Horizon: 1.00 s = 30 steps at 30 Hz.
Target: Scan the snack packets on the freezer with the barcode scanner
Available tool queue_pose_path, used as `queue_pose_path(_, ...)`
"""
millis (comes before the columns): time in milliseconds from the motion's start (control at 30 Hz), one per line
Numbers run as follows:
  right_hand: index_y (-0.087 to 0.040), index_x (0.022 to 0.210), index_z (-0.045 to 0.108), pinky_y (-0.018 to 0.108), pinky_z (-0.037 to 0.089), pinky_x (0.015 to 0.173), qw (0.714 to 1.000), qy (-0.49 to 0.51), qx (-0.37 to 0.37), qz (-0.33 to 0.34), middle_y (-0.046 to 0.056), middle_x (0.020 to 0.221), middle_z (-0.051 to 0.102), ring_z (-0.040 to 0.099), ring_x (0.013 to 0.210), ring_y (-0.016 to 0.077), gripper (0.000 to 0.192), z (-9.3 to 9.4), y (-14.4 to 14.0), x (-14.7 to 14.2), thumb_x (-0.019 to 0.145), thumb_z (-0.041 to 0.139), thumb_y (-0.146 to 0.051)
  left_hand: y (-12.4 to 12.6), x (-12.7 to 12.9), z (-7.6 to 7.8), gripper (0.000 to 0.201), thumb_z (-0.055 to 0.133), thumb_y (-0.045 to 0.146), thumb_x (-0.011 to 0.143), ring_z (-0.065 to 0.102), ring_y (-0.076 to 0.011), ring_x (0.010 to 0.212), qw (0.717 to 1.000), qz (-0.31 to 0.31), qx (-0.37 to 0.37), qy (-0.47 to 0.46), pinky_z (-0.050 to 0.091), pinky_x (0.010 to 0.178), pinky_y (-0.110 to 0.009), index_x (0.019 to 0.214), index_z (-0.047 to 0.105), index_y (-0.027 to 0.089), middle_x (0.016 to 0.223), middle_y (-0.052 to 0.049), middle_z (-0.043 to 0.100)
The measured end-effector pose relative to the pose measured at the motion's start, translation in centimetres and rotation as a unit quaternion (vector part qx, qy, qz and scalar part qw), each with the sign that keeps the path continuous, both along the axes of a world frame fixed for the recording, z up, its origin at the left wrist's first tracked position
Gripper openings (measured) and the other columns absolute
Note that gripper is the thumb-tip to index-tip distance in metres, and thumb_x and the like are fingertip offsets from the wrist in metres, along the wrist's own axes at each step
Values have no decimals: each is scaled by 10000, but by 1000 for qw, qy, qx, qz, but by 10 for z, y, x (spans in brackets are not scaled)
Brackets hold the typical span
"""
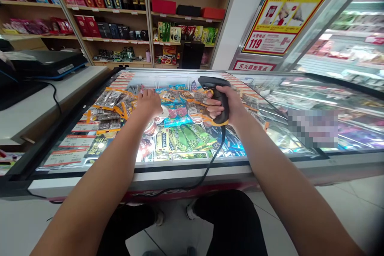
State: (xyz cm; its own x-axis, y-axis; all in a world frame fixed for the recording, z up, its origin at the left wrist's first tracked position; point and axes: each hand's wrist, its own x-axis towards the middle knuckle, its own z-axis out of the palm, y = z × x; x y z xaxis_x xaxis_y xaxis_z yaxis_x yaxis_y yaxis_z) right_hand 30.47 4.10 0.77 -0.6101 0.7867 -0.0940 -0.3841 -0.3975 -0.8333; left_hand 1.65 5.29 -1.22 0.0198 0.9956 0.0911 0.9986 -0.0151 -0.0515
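My right hand [229, 104] is wrapped round the grip of a black barcode scanner [222, 108] with yellow trim, held above the freezer's glass top. From the scanner's base a black cable [210, 168] curves down over the front edge. My left hand [149, 102] is back-up over the glass, its fingers bent downward. What lies under those fingers is hidden. Close by on the left is a pile of clear packs with orange edges [111, 102]. More orange-edged packs [199, 100] show between the hands.
Inside the chest freezer [180, 168] are green popsicle packs [192, 138], blue packs [177, 114] and round tubs [147, 146]. A counter [72, 92] with a black device [45, 64] stands left. Stocked shelves [111, 10] rise behind; another freezer [279, 96] adjoins on the right.
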Motion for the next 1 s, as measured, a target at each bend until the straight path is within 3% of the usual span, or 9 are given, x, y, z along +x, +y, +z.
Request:
queue_pose_path(100, -198, 880, 517, 157, 365, 402, 1000, 0, -18, -8, -94, 548, 422, 331, 392, 46, 284, -1, 0, -1, 859, 706, -409, 5, -1, -11, 480, 515, 176, 916, 474, -406, 1409, 999, -5, 49, 25, 357, 1145, -535, 1380, 579, 68, 1476, -285, 528)
queue_pose_path(200, -203, 883, 511, 160, 358, 402, 1000, 2, -22, -13, -95, 550, 414, 333, 390, 49, 283, 0, -1, -2, 870, 698, -415, 9, 5, -18, 446, 529, 259, 938, 469, -398, 1414, 995, -67, 80, 7, 353, 1163, -554, 1355, 619, 130, 1497, -225, 546)
queue_pose_path(333, -204, 882, 511, 165, 346, 403, 1000, -5, -21, -14, -93, 551, 407, 328, 393, 53, 271, 1, -2, -3, 886, 677, -418, 16, 16, -28, 603, 486, 283, 979, 494, -379, 1419, 987, -132, 75, -50, 344, 1193, -573, 1570, 441, 168, 1563, -165, 539)
queue_pose_path(433, -204, 880, 508, 169, 341, 403, 1000, -10, -17, -17, -94, 546, 397, 316, 393, 55, 268, 1, -4, -4, 888, 672, -416, 21, 20, -32, 569, 448, 289, 1014, 551, -376, 1366, 988, -123, 59, -68, 427, 1125, -541, 1582, 447, 276, 1561, -124, 546)
queue_pose_path(533, -205, 878, 504, 171, 341, 407, 1000, -16, -13, -20, -94, 545, 391, 307, 397, 54, 272, 1, -5, -6, 881, 679, -414, 25, 22, -30, 420, 523, 432, 996, 601, -382, 1285, 987, -112, 47, -101, 486, 1046, -501, 1347, 667, 251, 1429, -161, 597)
queue_pose_path(600, -207, 879, 504, 172, 342, 408, 999, -28, -12, -13, -91, 549, 393, 302, 404, 55, 274, 0, -5, -6, 874, 688, -410, 27, 22, -30, 358, 577, 483, 969, 601, -378, 1272, 982, -100, 54, -148, 483, 1044, -482, 1151, 737, 219, 1321, -176, 618)
queue_pose_path(700, -205, 890, 514, 177, 351, 414, 998, -62, -10, 9, -80, 569, 415, 318, 424, 59, 276, -2, -6, -8, 861, 710, -397, 31, 21, -31, 249, 680, 369, 920, 608, -347, 1258, 971, -69, 60, -221, 472, 1043, -431, 1089, 708, 189, 1281, -183, 630)
queue_pose_path(867, -204, 892, 522, 201, 381, 441, 992, -110, -14, 53, -69, 595, 428, 338, 452, 67, 284, -8, -7, -11, 889, 711, -415, 39, 16, -31, 494, 779, 226, 801, 659, -359, 1204, 946, -31, 37, -319, 500, 983, -424, 1250, 593, 137, 1262, -213, 693)
queue_pose_path(1000, -202, 883, 526, 205, 389, 447, 992, -108, 17, 58, -73, 587, 423, 343, 453, 67, 313, -10, -7, -12, 881, 730, -439, 40, 17, -27, 298, 746, 201, 790, 705, -344, 1131, 903, -58, 70, -420, 527, 953, -415, 1070, 666, 139, 1159, -176, 753)
